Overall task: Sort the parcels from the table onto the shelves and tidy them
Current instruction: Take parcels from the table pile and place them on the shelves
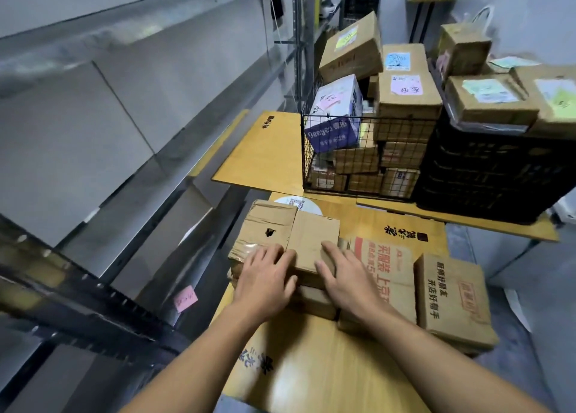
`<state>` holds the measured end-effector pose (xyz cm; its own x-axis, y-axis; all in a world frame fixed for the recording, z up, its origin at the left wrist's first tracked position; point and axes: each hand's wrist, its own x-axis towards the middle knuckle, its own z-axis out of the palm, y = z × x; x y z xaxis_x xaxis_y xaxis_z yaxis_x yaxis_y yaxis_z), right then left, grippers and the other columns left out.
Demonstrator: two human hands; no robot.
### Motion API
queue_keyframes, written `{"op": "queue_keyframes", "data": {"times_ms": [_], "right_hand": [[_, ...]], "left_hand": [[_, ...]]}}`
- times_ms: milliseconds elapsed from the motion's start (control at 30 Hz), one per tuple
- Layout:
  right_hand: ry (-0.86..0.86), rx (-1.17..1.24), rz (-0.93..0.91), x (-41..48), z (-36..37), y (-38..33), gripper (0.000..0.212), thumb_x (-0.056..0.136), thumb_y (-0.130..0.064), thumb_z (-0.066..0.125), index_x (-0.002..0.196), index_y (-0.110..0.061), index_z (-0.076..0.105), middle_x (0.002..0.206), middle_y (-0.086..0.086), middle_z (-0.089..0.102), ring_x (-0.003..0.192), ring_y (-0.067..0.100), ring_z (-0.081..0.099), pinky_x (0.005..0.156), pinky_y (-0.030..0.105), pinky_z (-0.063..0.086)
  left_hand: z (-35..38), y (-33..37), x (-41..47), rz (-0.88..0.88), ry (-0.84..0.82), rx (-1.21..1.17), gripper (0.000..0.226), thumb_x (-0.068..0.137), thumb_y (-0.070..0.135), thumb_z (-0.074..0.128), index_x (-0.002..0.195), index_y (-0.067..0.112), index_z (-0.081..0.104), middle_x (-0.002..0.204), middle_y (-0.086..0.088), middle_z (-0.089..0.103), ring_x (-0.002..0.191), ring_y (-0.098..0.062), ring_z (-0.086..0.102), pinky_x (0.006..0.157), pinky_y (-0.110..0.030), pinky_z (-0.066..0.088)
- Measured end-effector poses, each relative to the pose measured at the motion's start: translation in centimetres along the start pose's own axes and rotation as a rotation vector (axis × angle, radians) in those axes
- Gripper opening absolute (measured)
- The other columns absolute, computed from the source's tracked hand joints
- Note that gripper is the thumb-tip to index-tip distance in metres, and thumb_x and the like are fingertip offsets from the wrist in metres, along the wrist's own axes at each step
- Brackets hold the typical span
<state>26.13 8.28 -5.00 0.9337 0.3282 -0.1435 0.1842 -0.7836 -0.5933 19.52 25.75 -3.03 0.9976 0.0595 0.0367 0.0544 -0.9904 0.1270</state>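
The flat cardboard parcel (280,228) lies on top of a low stack of similar parcels at the left edge of the wooden table (311,366). Its long axis runs left to right across my view; its broad face points up. A seam divides the top face into two panels, and the left panel carries a small dark hole and a strip of clear tape along its near edge.

My left hand (265,275) rests palm down on the near left corner of this parcel, fingers spread and extended over the edge. My right hand (346,278) rests palm down on the near right corner, fingers extended, thumb against the near side. Neither hand is closed around the parcel; both lie flat on it.

Just beside the stack, to the right, lies a printed carton (389,275) with red characters, and touching that, a further brown box (452,300) with dark and red print.

Farther back on the table stands a wire basket (307,150) filled with labelled parcels piled above its rim. Beside it, to the right, a black plastic crate (486,175) carries more boxes on top.

To my left, the metal shelving (149,163) runs diagonally away from me. A pink note (185,298) is attached low on it.
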Motion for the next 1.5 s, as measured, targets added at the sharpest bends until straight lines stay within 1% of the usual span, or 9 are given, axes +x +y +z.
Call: {"op": "queue_keyframes", "data": {"times_ms": [300, 467, 633, 767, 933, 1100, 1233, 1300, 1500], "right_hand": [[0.069, 0.277, 0.05, -0.4, 0.7, 1.8, 0.045, 0.1, -0.041, 0.054, 0.144, -0.036, 0.044, 0.14, 0.005, 0.057, 0.126, 0.025, 0.052, 0.098, 0.026, 0.037], [0.121, 0.454, 0.031, -0.9, 0.2, 2.3, 0.042, 0.099, -0.029, 0.059, 0.141, -0.031, 0.05, 0.139, -0.002, 0.056, 0.126, 0.017, 0.051, 0.101, 0.025, 0.038], [0.197, 0.742, 0.051, -1.2, -0.5, 3.2, 0.028, 0.096, -0.039, 0.056, 0.122, -0.048, 0.056, 0.142, -0.009, 0.053, 0.133, 0.015, 0.047, 0.114, 0.041, 0.039], [0.26, 0.997, 0.033, -1.7, -1.1, 2.9, 0.026, 0.093, -0.038, 0.059, 0.116, -0.05, 0.06, 0.13, -0.003, 0.063, 0.123, 0.021, 0.059, 0.107, 0.053, 0.046], [0.225, 1.199, -0.04, -2.6, -2.2, 2.6, 0.037, 0.087, -0.034, 0.064, 0.123, -0.042, 0.061, 0.135, 0.009, 0.061, 0.124, 0.029, 0.06, 0.106, 0.056, 0.047], [0.192, 1.102, -0.133, -2.9, -2.7, 2.6, 0.038, 0.094, -0.027, 0.053, 0.126, -0.046, 0.061, 0.138, -0.001, 0.058, 0.129, 0.02, 0.056, 0.108, 0.052, 0.046], [0.117, 0.862, -0.071, -2.9, -2.6, 3.0, 0.037, 0.085, -0.065, 0.054, 0.122, -0.062, 0.057, 0.146, -0.013, 0.047, 0.14, 0.01, 0.04, 0.115, 0.049, 0.038], [0.044, 0.892, -0.06, -3.1, -2.8, 3.2, 0.04, 0.082, -0.075, 0.057, 0.12, -0.059, 0.058, 0.138, -0.018, 0.053, 0.136, 0.01, 0.046, 0.113, 0.045, 0.04], [-0.005, 1.118, -0.084, -3.6, -2.5, 2.4, 0.036, 0.086, -0.036, 0.064, 0.12, -0.027, 0.059, 0.117, -0.008, 0.073, 0.113, 0.016, 0.067, 0.099, 0.045, 0.053]], "left_hand": [[0.5, 1.2, 0.0, 0.018, 0.022, -0.005, 0.052, 0.095, 0.052, 0.039, 0.143, 0.037, 0.029, 0.142, 0.007, 0.044, 0.131, -0.018, 0.033, 0.112, -0.038, 0.026], [1.2, 2.3, -0.2, 0.032, 0.043, -0.126, 0.055, 0.093, 0.051, 0.042, 0.145, 0.037, 0.032, 0.144, 0.009, 0.043, 0.132, -0.015, 0.032, 0.112, -0.035, 0.027], [0.2, 3.3, -0.3, 0.131, 0.168, -0.447, 0.053, 0.09, 0.047, 0.047, 0.141, 0.033, 0.043, 0.138, 0.007, 0.048, 0.125, -0.011, 0.042, 0.108, -0.033, 0.036], [-1.0, 4.9, -0.1, 0.047, 0.289, -0.943, 0.043, 0.092, 0.038, 0.053, 0.134, 0.032, 0.052, 0.126, 0.011, 0.058, 0.118, -0.006, 0.054, 0.096, -0.022, 0.046], [-1.7, 5.6, 0.4, -0.189, 0.439, -0.933, 0.038, 0.093, 0.034, 0.056, 0.13, 0.032, 0.055, 0.122, 0.008, 0.054, 0.112, 0.003, 0.053, 0.097, -0.031, 0.049], [-1.7, 6.0, -0.1, -0.207, 0.235, -1.183, 0.063, 0.087, 0.051, 0.057, 0.144, 0.032, 0.039, 0.136, 0.012, 0.054, 0.123, -0.005, 0.053, 0.104, -0.043, 0.047], [-1.4, 6.2, -0.7, -0.201, 0.268, -1.13, 0.061, 0.088, 0.036, 0.062, 0.144, 0.033, 0.039, 0.134, 0.012, 0.056, 0.12, -0.003, 0.056, 0.102, -0.042, 0.049], [-1.4, 6.2, -0.9, -0.196, 0.264, -1.076, 0.064, 0.089, 0.03, 0.067, 0.145, 0.035, 0.037, 0.13, 0.017, 0.057, 0.116, 0.001, 0.056, 0.1, -0.038, 0.05], [-1.5, 6.5, -1.2, -0.154, 0.234, -1.175, 0.05, 0.085, 0.046, 0.063, 0.134, 0.041, 0.051, 0.134, 0.009, 0.056, 0.124, -0.01, 0.054, 0.1, -0.044, 0.05]]}}
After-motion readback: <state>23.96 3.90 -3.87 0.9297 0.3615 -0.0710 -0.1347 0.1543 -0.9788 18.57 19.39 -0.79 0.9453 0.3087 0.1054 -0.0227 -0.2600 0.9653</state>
